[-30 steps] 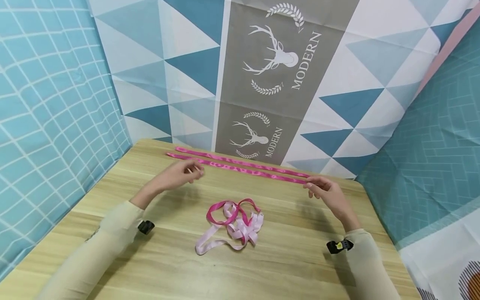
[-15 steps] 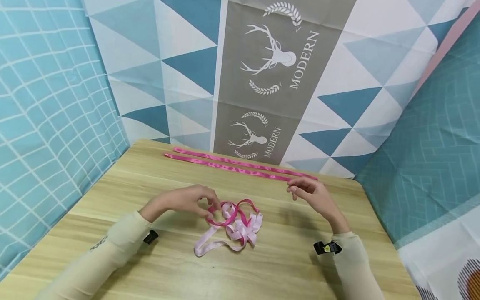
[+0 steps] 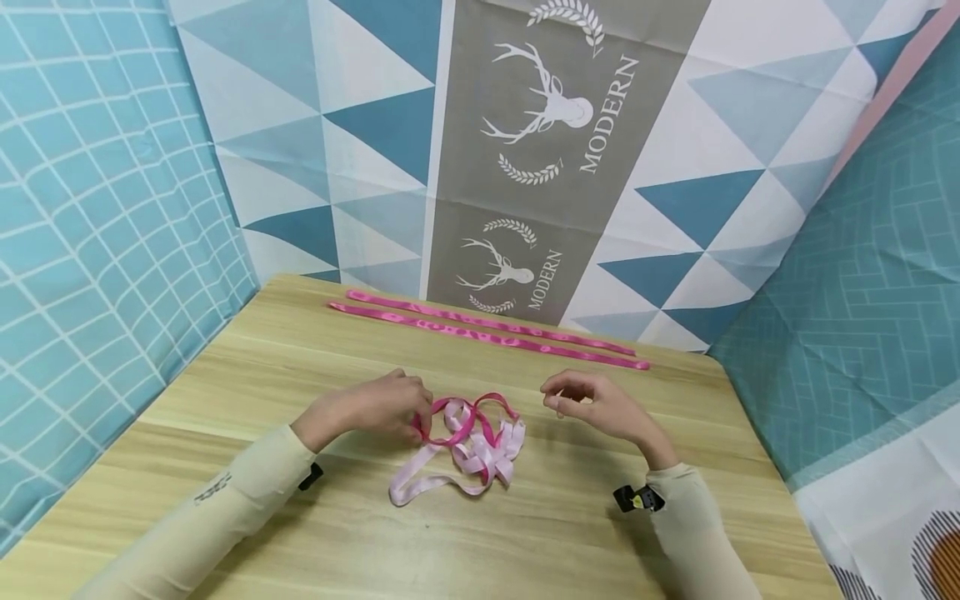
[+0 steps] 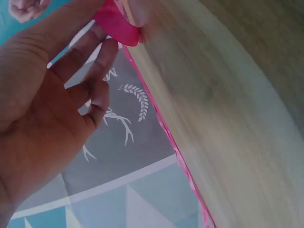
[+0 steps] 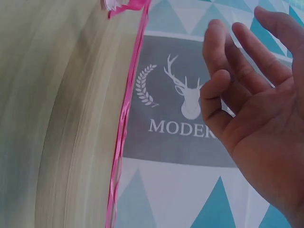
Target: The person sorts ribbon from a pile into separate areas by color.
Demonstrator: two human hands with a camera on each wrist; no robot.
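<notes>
A tangle of ribbons lies mid-table: a hot pink ribbon (image 3: 462, 434) looped over a pale pink ribbon (image 3: 491, 457). My left hand (image 3: 392, 406) pinches the left edge of the hot pink loop. In the left wrist view, that ribbon (image 4: 116, 23) shows at the fingertips, the other fingers half bent. My right hand (image 3: 592, 403) is held above the table to the right of the tangle, fingers loosely bent. Nothing is in it in the right wrist view, where the palm and fingers (image 5: 247, 66) show.
Two straight hot pink ribbons, a back one (image 3: 487, 322) and a front one (image 3: 480, 335), lie side by side along the far edge of the wooden table (image 3: 525, 542). Patterned cloth (image 3: 517, 167) hangs behind it, with blue cloths at both sides.
My left hand has come from the far ribbons toward me and taken hold of the tangle's hot pink loop. My right hand has left the front ribbon's right end and moved left, nearer the tangle.
</notes>
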